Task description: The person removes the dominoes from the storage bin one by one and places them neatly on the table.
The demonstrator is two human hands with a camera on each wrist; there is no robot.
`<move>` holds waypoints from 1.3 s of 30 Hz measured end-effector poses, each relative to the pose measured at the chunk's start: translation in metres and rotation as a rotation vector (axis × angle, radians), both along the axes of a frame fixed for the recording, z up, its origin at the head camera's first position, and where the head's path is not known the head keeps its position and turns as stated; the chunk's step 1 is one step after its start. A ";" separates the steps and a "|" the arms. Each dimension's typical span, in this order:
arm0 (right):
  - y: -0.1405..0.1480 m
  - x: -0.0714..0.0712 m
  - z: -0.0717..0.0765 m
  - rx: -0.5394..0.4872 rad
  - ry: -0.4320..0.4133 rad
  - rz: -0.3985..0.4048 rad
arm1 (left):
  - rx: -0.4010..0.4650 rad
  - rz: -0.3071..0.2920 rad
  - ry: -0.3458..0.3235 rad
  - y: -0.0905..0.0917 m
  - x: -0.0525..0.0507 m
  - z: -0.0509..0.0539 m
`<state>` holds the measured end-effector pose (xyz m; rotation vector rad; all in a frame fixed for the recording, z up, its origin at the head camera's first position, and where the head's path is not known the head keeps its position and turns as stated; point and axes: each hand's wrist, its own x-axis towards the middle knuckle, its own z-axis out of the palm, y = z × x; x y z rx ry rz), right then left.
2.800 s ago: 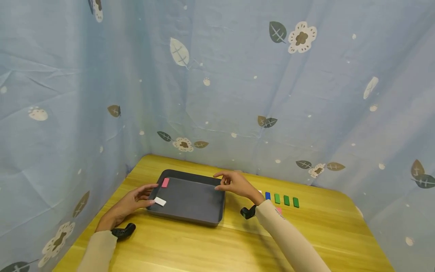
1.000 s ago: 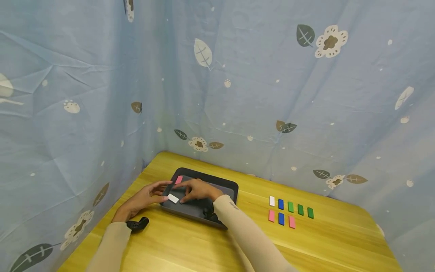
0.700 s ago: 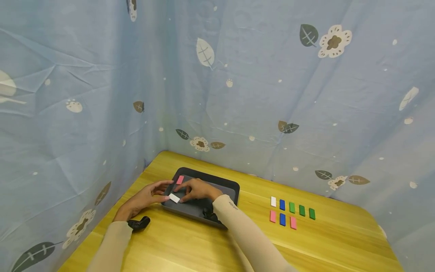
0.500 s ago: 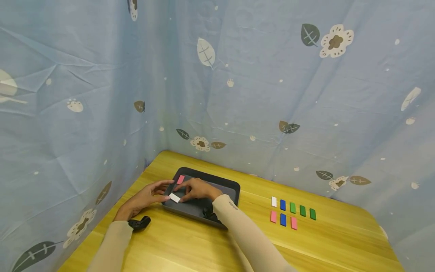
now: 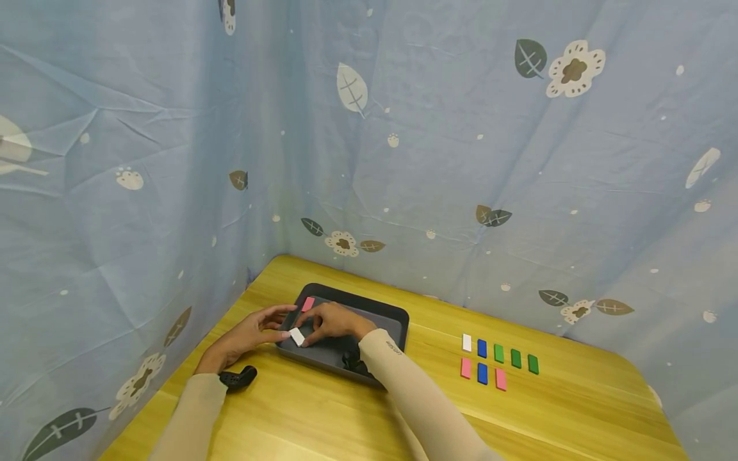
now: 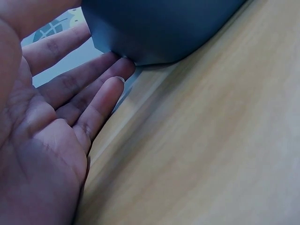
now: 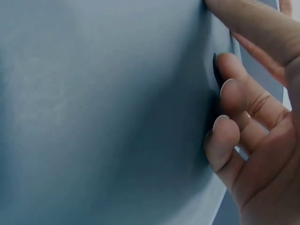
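Observation:
A dark grey tray (image 5: 360, 302) stands on the wooden table. Near its left wall lies a white rectangular block (image 5: 296, 337), and a pink block (image 5: 308, 304) lies farther back in the same tray. My left hand (image 5: 250, 333) holds the tray's left side. Its thumb reaches over the rim to the white block's end; in the left wrist view, fingers (image 6: 101, 101) touch the outer wall. My right hand (image 5: 334, 323) pinches the white block between thumb and index finger. The right wrist view shows that hand's other fingers (image 7: 225, 136) curled; the block is hidden there.
On the table (image 5: 300, 416) to the right are two rows of small blocks. The back row has a white block (image 5: 466, 342), a blue block (image 5: 482, 348) and several green blocks (image 5: 516, 358). Pink and blue blocks (image 5: 482, 373) form the front row. A patterned curtain (image 5: 415, 160) hangs behind.
My right hand has moved from the tray's far right rim to the white block. The block has turned slightly. My left hand keeps its place at the tray's left side.

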<state>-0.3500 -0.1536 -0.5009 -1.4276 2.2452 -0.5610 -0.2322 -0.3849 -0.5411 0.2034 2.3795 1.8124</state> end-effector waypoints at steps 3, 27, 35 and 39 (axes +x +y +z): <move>0.003 -0.001 -0.001 -0.004 -0.007 -0.013 | 0.004 -0.009 0.004 0.001 -0.001 -0.001; 0.085 -0.013 0.025 -0.171 -0.108 -0.169 | -0.010 0.001 -0.017 -0.001 -0.001 -0.002; 0.117 -0.016 0.031 -0.197 -0.084 -0.205 | -0.006 -0.016 -0.012 -0.003 -0.001 -0.003; 0.134 -0.016 0.033 -0.205 -0.091 -0.237 | -0.014 -0.025 -0.005 -0.003 -0.003 -0.003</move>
